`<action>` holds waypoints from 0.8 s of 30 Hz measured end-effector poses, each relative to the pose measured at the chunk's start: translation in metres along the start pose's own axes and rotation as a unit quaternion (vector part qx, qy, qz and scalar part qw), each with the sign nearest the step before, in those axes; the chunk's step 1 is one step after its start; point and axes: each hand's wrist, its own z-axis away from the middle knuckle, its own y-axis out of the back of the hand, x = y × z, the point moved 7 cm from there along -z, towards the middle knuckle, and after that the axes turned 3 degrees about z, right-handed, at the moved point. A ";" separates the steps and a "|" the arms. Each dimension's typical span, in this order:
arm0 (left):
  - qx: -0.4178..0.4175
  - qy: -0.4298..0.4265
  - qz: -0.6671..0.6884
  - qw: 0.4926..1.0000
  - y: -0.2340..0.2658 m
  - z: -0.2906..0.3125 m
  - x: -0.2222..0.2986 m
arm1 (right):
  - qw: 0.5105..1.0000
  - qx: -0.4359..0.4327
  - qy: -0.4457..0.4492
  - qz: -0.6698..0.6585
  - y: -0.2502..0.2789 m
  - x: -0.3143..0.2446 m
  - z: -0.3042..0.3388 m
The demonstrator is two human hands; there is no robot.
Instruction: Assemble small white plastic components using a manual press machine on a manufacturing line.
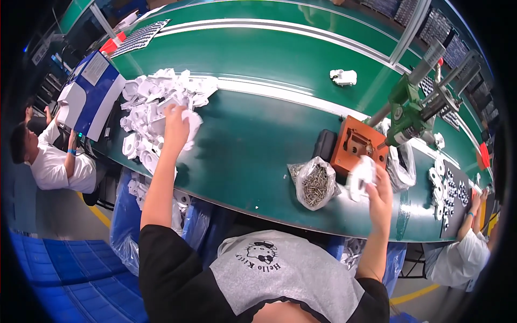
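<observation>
My left hand [176,129] is at the right side of a heap of white plastic parts [142,116], its fingers closed on a rounded white plastic part [192,131]. That part is slightly blurred. My right hand [380,192] grips another white plastic housing [361,178], which has an opening in it, just in front of an orange fixture block [347,153]. Over the block stands a green hand press [404,110]. Left of my right hand, a clear plastic bag of metal screws or pins [315,185] sits open on the green bench.
A white part [343,77] lies on the green conveyor [258,46] beyond the bench. A blue and white box [91,94] stands at the left. A black case [325,144] touches the fixture's side. Co-workers sit at left [64,161] and right [460,255], near more white parts [439,188].
</observation>
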 end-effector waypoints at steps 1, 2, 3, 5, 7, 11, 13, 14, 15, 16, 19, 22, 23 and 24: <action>-0.031 -0.014 0.066 0.997 0.004 -0.004 0.028 | 0.999 -0.028 -0.005 -0.021 -0.017 0.000 -0.005; -0.062 -0.026 0.133 0.989 0.008 -0.008 0.059 | 0.998 -0.056 -0.011 -0.041 -0.032 -0.002 -0.010; -0.107 0.027 0.235 0.966 0.009 -0.007 0.084 | 0.996 -0.081 -0.010 -0.038 -0.052 -0.009 -0.015; -0.167 0.052 0.399 0.900 -0.008 0.001 0.124 | 0.992 -0.124 0.004 -0.007 -0.086 -0.026 -0.027; -0.166 0.025 0.503 0.848 -0.010 0.009 0.178 | 0.988 -0.147 0.044 0.017 -0.111 -0.040 -0.037; -0.262 0.072 0.636 0.722 -0.021 0.025 0.257 | 0.970 -0.154 0.157 0.105 -0.131 -0.059 -0.048; -0.306 0.131 0.701 0.630 -0.035 0.033 0.279 | 0.983 -0.153 0.082 0.052 -0.122 -0.047 -0.051; -0.300 0.148 0.709 0.621 -0.046 0.033 0.282 | 0.988 -0.154 0.010 -0.009 -0.119 -0.038 -0.052; -0.293 0.164 0.716 0.611 -0.054 0.034 0.283 | 0.987 -0.159 -0.006 -0.026 -0.115 -0.035 -0.053; -0.296 0.164 0.717 0.609 -0.060 0.034 0.285 | 0.987 -0.156 -0.008 -0.025 -0.111 -0.034 -0.054; -0.316 0.173 0.689 0.628 -0.072 0.043 0.290 | 0.986 -0.158 -0.051 -0.017 -0.102 -0.023 -0.057; -0.291 0.220 0.704 0.609 -0.076 0.047 0.292 | 0.989 -0.114 -0.065 -0.064 -0.093 -0.015 -0.061; -0.280 0.264 0.755 0.532 -0.078 0.051 0.292 | 0.990 -0.075 -0.080 -0.091 -0.086 -0.008 -0.063; -0.265 0.305 0.797 0.448 -0.080 0.057 0.294 | 0.990 -0.073 -0.080 -0.091 -0.084 0.001 -0.065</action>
